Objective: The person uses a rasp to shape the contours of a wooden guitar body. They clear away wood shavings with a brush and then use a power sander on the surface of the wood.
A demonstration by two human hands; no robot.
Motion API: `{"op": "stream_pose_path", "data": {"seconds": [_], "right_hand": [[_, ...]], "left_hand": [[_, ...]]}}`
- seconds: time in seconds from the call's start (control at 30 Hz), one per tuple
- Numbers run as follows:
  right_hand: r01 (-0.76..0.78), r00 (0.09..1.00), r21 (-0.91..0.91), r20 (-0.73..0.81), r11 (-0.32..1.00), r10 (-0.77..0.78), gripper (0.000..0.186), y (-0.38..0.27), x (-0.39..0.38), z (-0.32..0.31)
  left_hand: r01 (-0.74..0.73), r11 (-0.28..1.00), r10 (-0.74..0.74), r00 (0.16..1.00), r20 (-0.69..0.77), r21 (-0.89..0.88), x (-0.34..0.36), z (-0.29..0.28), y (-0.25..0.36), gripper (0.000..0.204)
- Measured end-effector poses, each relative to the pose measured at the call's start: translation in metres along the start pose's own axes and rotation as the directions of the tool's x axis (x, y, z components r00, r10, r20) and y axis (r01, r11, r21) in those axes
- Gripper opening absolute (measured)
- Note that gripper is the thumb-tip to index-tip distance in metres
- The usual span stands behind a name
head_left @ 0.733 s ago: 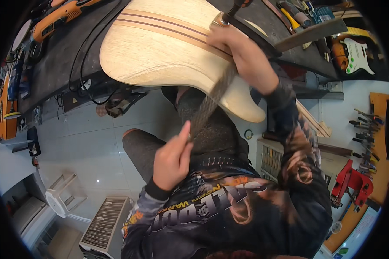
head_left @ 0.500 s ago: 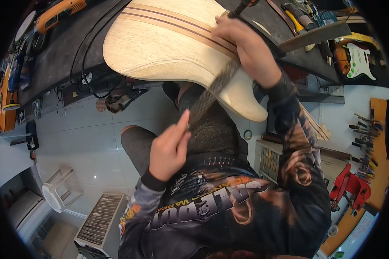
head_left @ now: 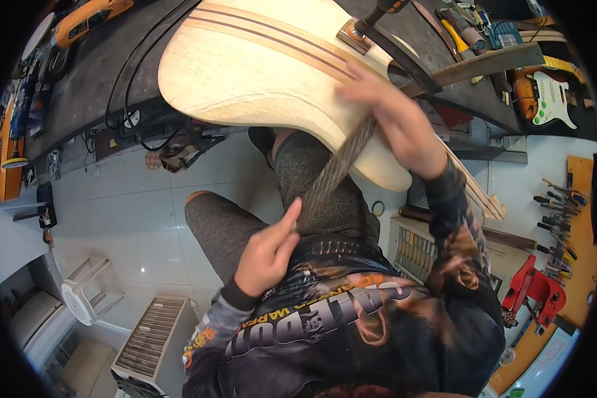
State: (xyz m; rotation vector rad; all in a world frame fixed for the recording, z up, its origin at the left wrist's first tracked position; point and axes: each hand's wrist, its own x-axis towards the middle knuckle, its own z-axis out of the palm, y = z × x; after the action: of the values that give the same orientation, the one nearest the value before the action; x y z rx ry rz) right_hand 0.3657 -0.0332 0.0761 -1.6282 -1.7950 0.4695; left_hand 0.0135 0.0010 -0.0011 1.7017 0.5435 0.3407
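Note:
A pale guitar body [head_left: 245, 73] with dark lengthwise stripes lies on the bench, its curved edge and horn overhanging toward me. A long textured grey rasp [head_left: 338, 166] crosses the body's inner curve at a slant. My left hand [head_left: 266, 255] is closed on its near end, with the index finger stretched along it. At its far end, over the horn, is my right hand [head_left: 401, 119], blurred by motion but closed around the rasp; its grip hides that end. A clamp [head_left: 398, 50] presses a small wooden block [head_left: 355, 36] onto the body just beyond my right hand.
The dark bench [head_left: 79, 86] carries an orange power tool [head_left: 89, 20] and black cables [head_left: 127, 79]. A wooden strip [head_left: 484, 64] sticks out at the right. A sunburst guitar [head_left: 550, 99] lies farther right. My legs [head_left: 318, 179] are below the horn.
Both hands and the rasp have come down toward me and slightly right. My right hand has moved away from the clamp, so the wooden block now shows. The guitar body stays in place.

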Motion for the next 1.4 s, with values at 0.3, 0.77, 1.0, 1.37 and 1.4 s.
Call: {"op": "stream_pose_path", "data": {"seconds": [0.3,0.77,1.0,1.37,1.4], "right_hand": [[0.105,0.985,-0.125,-0.126,0.987,-0.121,0.037,0.034,0.050,-0.002],[0.040,0.996,-0.111,-0.074,0.993,-0.048,0.045,0.023,0.032,0.011],[0.087,0.987,-0.176,-0.120,0.981,-0.109,0.049,0.018,0.034,0.008],[0.106,0.985,-0.190,-0.117,0.976,-0.129,0.055,0.010,0.016,0.008],[0.118,0.975,-0.251,-0.152,0.961,-0.159,0.054,0.020,0.033,0.009]], "left_hand": [[-0.022,0.998,0.029,0.992,-0.124,0.052,0.039,-0.002,0.008,0.069],[-0.070,0.994,0.081,0.987,-0.141,0.078,0.017,0.003,0.004,0.070],[-0.024,0.995,0.037,0.990,-0.138,0.094,0.021,-0.001,0.011,0.070],[-0.051,0.996,0.058,0.993,-0.107,0.069,0.009,-0.001,0.011,0.068],[-0.040,0.996,0.051,0.989,-0.136,0.079,0.025,-0.004,0.007,0.068]]}}
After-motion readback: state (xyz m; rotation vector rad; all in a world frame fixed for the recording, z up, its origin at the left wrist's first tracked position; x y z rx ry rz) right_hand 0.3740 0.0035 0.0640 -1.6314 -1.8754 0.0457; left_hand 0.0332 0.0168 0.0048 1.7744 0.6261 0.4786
